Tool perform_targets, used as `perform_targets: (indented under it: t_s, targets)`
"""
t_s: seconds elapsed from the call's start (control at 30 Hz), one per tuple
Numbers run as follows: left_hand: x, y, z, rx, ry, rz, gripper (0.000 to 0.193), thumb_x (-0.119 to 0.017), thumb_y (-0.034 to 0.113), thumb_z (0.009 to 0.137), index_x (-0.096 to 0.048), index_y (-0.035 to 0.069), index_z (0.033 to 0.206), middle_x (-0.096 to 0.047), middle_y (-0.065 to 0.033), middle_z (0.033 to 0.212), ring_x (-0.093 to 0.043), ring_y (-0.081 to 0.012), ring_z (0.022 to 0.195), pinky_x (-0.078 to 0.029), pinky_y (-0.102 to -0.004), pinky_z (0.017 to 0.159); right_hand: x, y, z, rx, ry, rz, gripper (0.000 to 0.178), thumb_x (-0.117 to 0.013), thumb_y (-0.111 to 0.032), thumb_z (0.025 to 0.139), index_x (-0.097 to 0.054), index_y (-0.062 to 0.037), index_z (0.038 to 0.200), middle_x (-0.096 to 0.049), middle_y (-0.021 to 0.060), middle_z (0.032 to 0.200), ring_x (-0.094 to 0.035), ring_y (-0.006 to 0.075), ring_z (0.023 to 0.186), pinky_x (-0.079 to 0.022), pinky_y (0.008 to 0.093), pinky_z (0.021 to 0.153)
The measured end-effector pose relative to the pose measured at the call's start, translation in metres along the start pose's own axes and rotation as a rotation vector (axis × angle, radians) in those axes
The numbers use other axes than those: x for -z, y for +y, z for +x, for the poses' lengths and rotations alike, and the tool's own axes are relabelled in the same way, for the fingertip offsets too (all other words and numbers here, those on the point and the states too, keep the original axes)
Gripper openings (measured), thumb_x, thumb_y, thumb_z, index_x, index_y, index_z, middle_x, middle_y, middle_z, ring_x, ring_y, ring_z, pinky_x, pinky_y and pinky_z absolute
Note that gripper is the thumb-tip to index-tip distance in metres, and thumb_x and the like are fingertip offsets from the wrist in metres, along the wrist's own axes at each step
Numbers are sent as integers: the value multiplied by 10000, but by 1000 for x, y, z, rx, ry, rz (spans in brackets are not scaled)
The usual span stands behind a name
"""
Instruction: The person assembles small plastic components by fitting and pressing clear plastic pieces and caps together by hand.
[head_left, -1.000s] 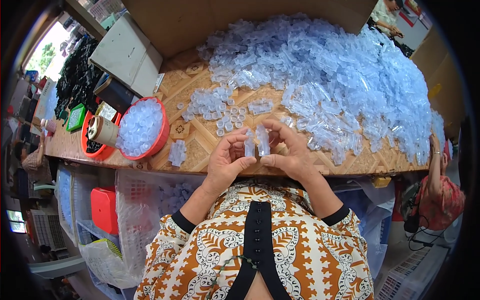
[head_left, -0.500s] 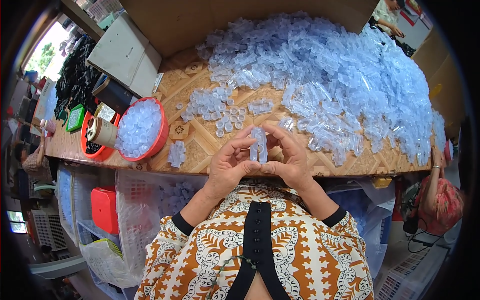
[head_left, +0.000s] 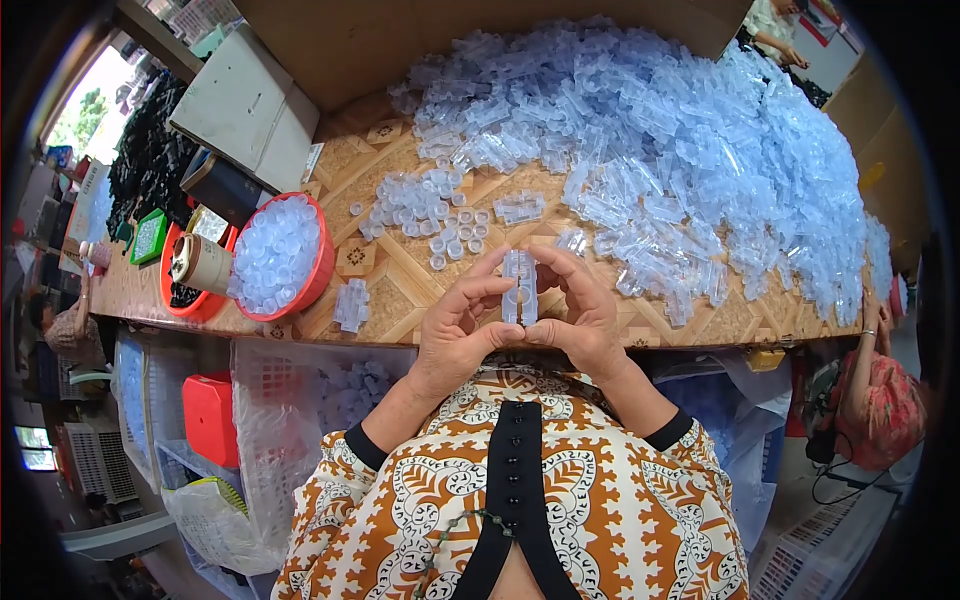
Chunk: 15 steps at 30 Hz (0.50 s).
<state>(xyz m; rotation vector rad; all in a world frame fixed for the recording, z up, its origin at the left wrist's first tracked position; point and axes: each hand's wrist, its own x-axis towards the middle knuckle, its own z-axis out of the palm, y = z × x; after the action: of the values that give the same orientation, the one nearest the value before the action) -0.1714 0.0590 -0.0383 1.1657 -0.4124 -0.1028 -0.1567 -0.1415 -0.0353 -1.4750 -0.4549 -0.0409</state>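
Note:
Between my two hands, just above the table's near edge, stands a clear plastic piece, long and narrow with a round part in its middle. My left hand pinches it from the left with thumb and fingers. From the right, my right hand grips the same piece, its thumb at the lower end. Beyond the hands lie a cluster of small clear round caps and a single clear piece. Another clear piece rests near the table edge on the left.
A large heap of clear plastic pieces covers the back and right. To the left, a red bowl holds many round caps, beside a tape roll and a white cardboard box. Other people sit at both sides.
The clear piece has turned slightly between my fingers, so its round middle now shows more plainly. Both hands keep nearly the same place and grip.

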Motion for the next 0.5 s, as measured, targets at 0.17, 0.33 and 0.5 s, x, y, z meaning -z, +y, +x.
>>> perform_targets:
  t_s: [0.17,0.33,0.5]
  targets:
    - [0,-1,-1,0,-6,-2,524,-770,-73,854,-592,38,1334,-316,-217,1646,-478,-257,1430,-462,-399,1161,-1,1,-1,8,9,-12,803,-883,-97,714,-566,-40,1449,-593,55,1341,-575,156,1083,-485,307,975]
    - [-1,-2,-2,11,1,-28,508,-766,-77,858,-595,33,1323,-330,-214,1639,-502,-254,1409,-482,-393,1145,-1,0,-3,25,12,-28,794,-884,-90,722,-574,-41,1451,-593,69,1369,-581,159,1103,-492,314,979]
    - [-1,-1,-2,5,0,-4,502,-778,-81,845,-606,25,1305,-341,-217,1631,-507,-255,1403,-504,-385,1129,1,0,-2,26,-11,-24,765,-880,-88,735,-591,-42,1442,-581,91,1422,-591,171,1146,-504,321,980]
